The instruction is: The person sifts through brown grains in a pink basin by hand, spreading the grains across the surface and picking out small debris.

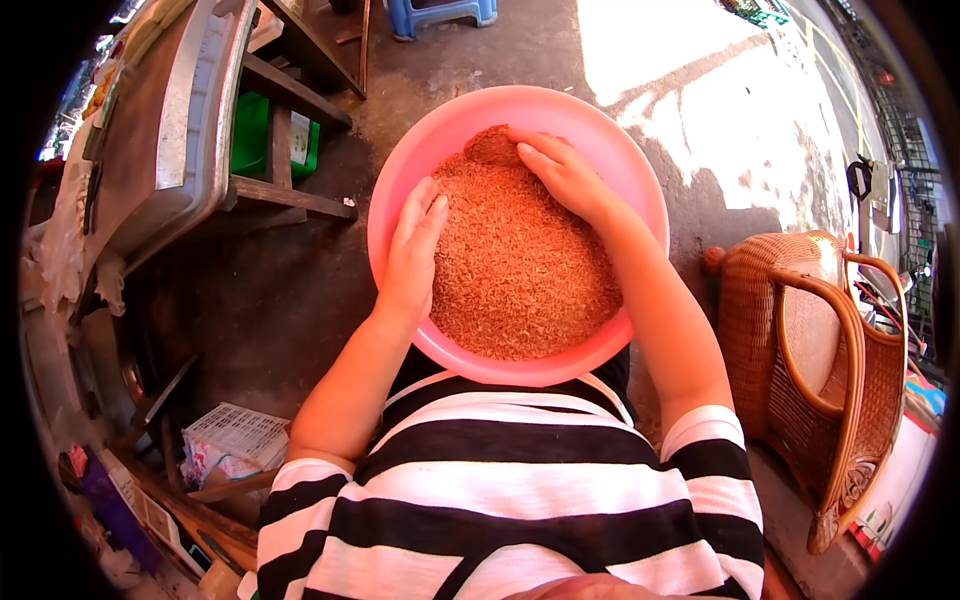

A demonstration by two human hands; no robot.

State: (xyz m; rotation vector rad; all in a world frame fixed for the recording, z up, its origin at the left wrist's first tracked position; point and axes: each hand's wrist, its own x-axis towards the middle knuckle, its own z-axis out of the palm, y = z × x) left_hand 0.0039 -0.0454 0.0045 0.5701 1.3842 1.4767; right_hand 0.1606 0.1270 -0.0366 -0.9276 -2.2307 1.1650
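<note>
Material (pixel 525 285) of a loose, husk-like kind is held in a round pink basin (pixel 640 180), and both hands are set among it or at its edge. A coarse, dry-looking surface is shown, made up of many small flakes and slivers, coloured reddish brown to orange and flecked with paler bits. Most of it is spread below and between the two sets of fingers, and the basin's lower wall is nearly reached by it. Bare pink wall is left visible above the fingertips and to their sides.

The left hand (pixel 410 250) is laid along the left margin of the material, its fingers kept close together and extended, the thumb parted slightly from them. The right hand (pixel 562 180) is stretched in from the right, its fingers drawn together. Just beyond their tips, and touched by them, a darker, rounded mass (pixel 492 146) is seen; whether it is gripped cannot be told, as the thumb is hidden.

Farther from the fingers, a wicker chair (pixel 745 320) is placed to the right, a blue stool (pixel 440 18) is seen well beyond the fingertips, and a green container (pixel 250 135) is set to their left.
</note>
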